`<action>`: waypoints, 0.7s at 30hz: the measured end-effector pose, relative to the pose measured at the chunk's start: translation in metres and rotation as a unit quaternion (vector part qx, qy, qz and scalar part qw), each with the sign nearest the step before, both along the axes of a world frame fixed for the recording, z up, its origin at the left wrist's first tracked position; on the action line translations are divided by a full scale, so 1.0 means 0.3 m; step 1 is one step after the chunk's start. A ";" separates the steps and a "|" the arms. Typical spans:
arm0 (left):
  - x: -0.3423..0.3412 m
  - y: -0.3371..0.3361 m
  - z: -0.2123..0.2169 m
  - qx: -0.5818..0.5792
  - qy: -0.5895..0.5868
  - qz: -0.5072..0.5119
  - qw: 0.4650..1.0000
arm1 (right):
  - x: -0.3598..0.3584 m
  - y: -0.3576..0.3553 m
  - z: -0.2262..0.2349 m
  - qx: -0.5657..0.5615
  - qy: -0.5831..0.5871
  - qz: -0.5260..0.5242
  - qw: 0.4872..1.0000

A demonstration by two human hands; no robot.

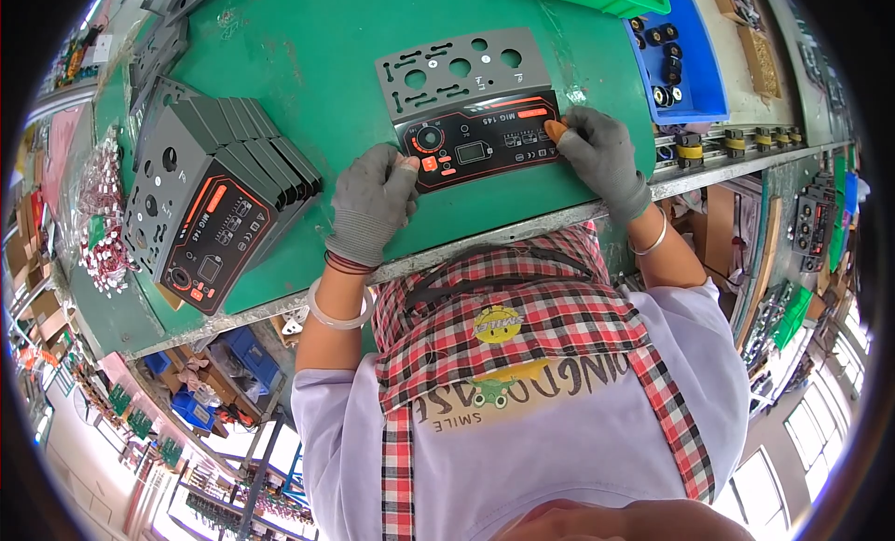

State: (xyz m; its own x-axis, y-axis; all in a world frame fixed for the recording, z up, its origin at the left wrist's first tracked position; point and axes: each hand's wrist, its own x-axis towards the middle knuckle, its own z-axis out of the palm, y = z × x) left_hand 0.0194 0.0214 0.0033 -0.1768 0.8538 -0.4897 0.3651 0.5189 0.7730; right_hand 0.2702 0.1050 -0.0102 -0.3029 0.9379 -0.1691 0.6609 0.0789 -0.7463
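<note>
Nearest the camera, a pale shirt (559,448) and a checked apron (578,331) are seen, with the green bench (354,38) beyond. On it, directly ahead of the apron, a bent grey panel (485,122) is laid, its black printed face toward the wearer. Its left edge is pinched by the gloved left hand (373,205), thumb and fingers drawn nearly together; its right end is taken similarly by the gloved right hand (604,154), though how firmly cannot be told, the undersides being hidden. Thin sheet is suggested by the edges of the stacked panels (210,224) at left, so light, stiff handling should be expected. The printed face may be slippery and easily scratched; it is best held by opposite side edges, with the small window (473,152) spared pressure.
</note>
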 end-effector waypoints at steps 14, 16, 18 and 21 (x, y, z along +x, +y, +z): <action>0.000 0.002 -0.005 -0.005 -0.016 0.007 1.000 | -0.001 -0.005 -0.004 0.005 0.020 -0.003 1.000; 0.001 0.003 -0.005 -0.008 -0.021 0.010 1.000 | 0.002 -0.006 -0.013 0.017 0.020 0.001 1.000; 0.002 0.003 -0.001 -0.013 -0.022 0.015 1.000 | 0.007 -0.001 -0.017 0.010 0.007 0.006 1.000; -0.001 0.005 0.000 -0.010 -0.036 0.012 0.999 | 0.008 -0.002 -0.008 0.003 -0.012 0.009 1.000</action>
